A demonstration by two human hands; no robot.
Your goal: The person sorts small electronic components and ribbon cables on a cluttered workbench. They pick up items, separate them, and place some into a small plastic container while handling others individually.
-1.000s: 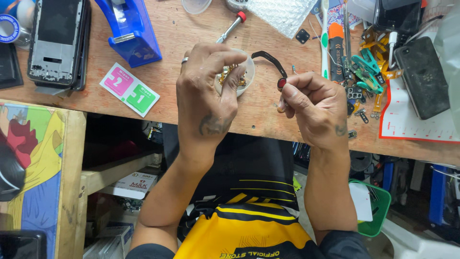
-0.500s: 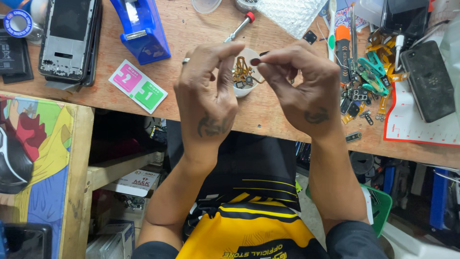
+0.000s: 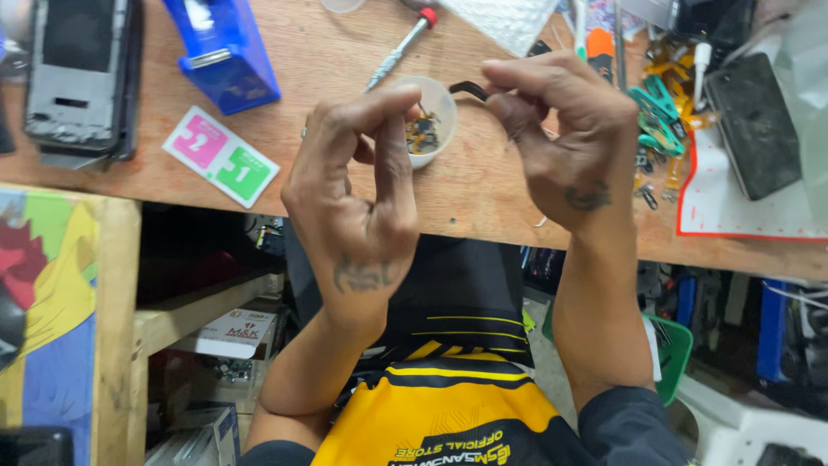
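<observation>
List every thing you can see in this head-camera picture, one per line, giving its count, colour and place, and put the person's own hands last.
small cup: one, white, on the bench between the hands, small parts inside
black strip: one, black, pinched at the right hand's fingertips above the cup
screwdriver: one, red tip with metal shaft, behind the cup
tape dispenser: one, blue, bench upper left
phone body: one, grey and black, far left
packet: one, pink and green, near the front edge
tweezers: several, teal, at right
dark slab: one, black, far right
workbench: one, brown wood
left hand: one, touching the cup
right hand: one, holding the strip
</observation>
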